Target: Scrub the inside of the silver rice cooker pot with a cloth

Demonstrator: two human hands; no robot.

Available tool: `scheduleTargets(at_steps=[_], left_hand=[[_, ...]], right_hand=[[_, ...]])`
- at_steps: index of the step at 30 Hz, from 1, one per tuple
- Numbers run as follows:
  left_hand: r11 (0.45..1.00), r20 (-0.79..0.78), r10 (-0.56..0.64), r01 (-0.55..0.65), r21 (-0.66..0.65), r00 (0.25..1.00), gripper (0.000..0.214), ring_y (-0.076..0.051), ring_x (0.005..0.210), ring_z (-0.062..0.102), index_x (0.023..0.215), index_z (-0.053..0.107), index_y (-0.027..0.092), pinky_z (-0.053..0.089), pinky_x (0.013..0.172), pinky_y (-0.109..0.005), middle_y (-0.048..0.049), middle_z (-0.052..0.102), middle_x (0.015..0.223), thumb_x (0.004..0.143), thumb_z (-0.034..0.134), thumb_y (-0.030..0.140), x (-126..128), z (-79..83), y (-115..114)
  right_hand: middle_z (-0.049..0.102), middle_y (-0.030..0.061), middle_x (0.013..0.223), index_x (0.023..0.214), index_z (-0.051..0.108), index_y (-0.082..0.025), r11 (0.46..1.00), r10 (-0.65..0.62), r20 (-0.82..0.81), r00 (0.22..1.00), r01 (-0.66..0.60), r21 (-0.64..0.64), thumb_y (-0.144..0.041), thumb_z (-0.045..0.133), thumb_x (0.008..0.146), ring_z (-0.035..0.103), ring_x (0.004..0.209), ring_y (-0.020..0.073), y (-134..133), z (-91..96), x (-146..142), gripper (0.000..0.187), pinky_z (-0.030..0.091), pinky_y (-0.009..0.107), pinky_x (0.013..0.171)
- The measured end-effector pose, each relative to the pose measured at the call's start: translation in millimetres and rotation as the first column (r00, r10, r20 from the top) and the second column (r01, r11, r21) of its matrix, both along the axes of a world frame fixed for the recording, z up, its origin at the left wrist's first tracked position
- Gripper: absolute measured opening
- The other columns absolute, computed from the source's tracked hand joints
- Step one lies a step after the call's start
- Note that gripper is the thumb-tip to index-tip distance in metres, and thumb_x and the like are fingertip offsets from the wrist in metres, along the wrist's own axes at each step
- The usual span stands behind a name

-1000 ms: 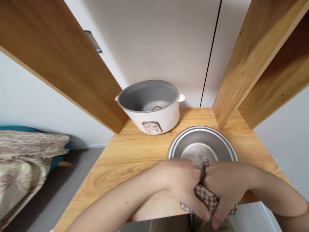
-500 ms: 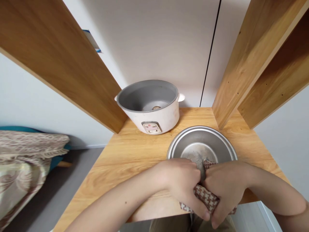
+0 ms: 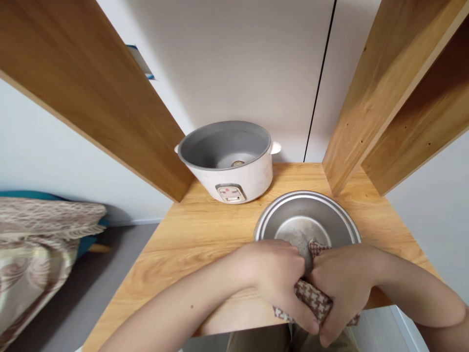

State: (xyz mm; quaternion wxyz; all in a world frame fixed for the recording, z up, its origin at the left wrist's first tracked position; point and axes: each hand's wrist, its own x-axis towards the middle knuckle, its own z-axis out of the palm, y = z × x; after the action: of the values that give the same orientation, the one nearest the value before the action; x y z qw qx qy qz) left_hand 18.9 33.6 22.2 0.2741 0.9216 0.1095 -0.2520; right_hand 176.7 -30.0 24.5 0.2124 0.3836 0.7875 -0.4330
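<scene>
A metal inner pot [image 3: 308,220] stands on the wooden table [image 3: 190,244] at the near right, its rim partly hidden by my hands. My left hand [image 3: 276,278] is closed over the pot's near rim and touches a brown-and-white checked cloth [image 3: 313,300]. My right hand [image 3: 346,283] is closed on that cloth, pressing it against the pot's near side. Part of the cloth pokes up inside the pot. Behind stands a white rice cooker body [image 3: 229,161], open and without its pot.
Wooden shelf panels slant in at the left [image 3: 91,93] and right [image 3: 388,93] of the table. A white wall is behind. A patterned blanket [image 3: 36,244] lies on a bed at the left, with grey floor beside it.
The cloth's tip inside the pot has shifted slightly up and right with my right hand. Everything else is still.
</scene>
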Motion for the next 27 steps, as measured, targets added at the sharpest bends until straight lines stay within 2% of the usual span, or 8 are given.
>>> scheduleTargets(at_steps=[7,9,14,19,23,27], left_hand=[[1.0,0.009,-0.003,0.003,0.002,1.0,0.06,-0.016,0.044,0.046,0.07,0.077,0.021,0.039,0.047,-0.03,-0.0035,0.065,0.054,0.063,0.062,0.078,0.2,0.5,0.0],[1.0,0.01,0.006,-0.006,-0.001,1.0,0.06,-0.016,0.044,0.047,0.07,0.077,0.021,0.039,0.046,-0.03,-0.0035,0.066,0.055,0.063,0.062,0.079,-0.2,0.8,-0.1],[1.0,0.021,0.007,-0.007,0.0,1.0,0.061,-0.014,0.041,0.044,0.065,0.075,0.021,0.036,0.042,-0.029,-0.002,0.062,0.051,0.062,0.062,0.08,-0.8,-0.3,-0.1],[1.0,0.024,0.005,-0.005,-0.004,1.0,0.06,-0.014,0.041,0.043,0.062,0.072,0.021,0.035,0.042,-0.029,-0.0016,0.059,0.049,0.062,0.061,0.08,-0.3,-1.2,0.1],[1.0,0.027,-0.007,0.007,-0.011,1.0,0.058,-0.014,0.042,0.045,0.064,0.073,0.022,0.037,0.044,-0.029,-0.0019,0.062,0.051,0.063,0.063,0.078,0.1,-0.3,0.5],[1.0,0.016,-0.006,0.006,-0.015,1.0,0.06,-0.014,0.042,0.044,0.063,0.073,0.021,0.036,0.043,-0.029,-0.0021,0.062,0.051,0.063,0.061,0.08,0.1,0.7,0.6]], right_hand=[[0.068,0.0001,0.069,0.08,0.075,-0.019,0.984,0.076,-0.11,0.991,-0.057,0.167,-0.064,0.067,0.071,0.055,0.062,0.0155,-1.2,-7.1,3.3,0.046,0.041,0.028,0.063],[0.067,0.0002,0.068,0.079,0.075,-0.019,0.985,0.075,-0.087,0.993,-0.06,0.161,-0.065,0.067,0.071,0.055,0.061,0.0154,-0.9,-5.8,2.8,0.048,0.041,0.028,0.062],[0.063,-0.0012,0.06,0.07,0.072,-0.019,0.998,0.026,0.011,1.0,-0.027,0.053,-0.068,0.067,0.068,0.054,0.058,0.0153,0.3,0.0,-0.8,0.048,0.041,0.028,0.061],[0.061,-0.0012,0.059,0.072,0.074,-0.019,0.993,0.067,-0.038,0.997,-0.062,0.104,-0.072,0.064,0.068,0.05,0.055,0.015,-0.1,-4.1,1.1,0.054,0.04,0.029,0.06],[0.065,-0.0007,0.062,0.078,0.077,-0.019,0.985,0.061,-0.086,0.994,-0.046,0.168,-0.07,0.065,0.07,0.053,0.058,0.0152,-1.6,-7.1,3.8,0.053,0.04,0.028,0.061],[0.064,-0.0008,0.06,0.072,0.074,-0.019,0.99,0.05,-0.058,0.997,-0.042,0.131,-0.069,0.066,0.068,0.054,0.057,0.0155,-1.5,-5.2,2.9,0.051,0.04,0.029,0.06]])
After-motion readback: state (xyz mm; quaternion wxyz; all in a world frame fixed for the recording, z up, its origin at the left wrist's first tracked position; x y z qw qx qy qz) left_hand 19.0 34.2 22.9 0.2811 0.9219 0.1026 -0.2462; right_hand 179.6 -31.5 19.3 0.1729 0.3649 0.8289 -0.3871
